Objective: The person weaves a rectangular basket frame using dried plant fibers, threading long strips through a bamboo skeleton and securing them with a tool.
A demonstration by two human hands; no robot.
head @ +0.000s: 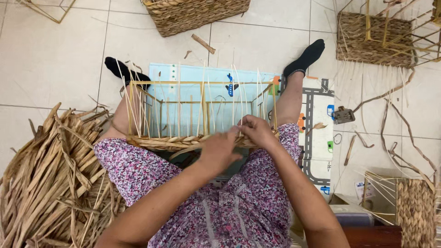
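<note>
Basket frame [202, 103] across lap, woven band [170, 143] of flat dried fibre along near edge.
Left hand [219, 149] and right hand [257, 130], fingers curled narrow, pinch band beside thin pale upright stakes [235, 98]. Loose straw heap [50, 179] at left; blue printed mat [193, 73] beneath, on floor tiles.

— Left hand [219, 150] in from the near left, forearm angled across, fingers curled, knuckles up.
— Right hand [257, 130] just beyond, touching it, fingertips pinched together, elbow bent near right.
</note>
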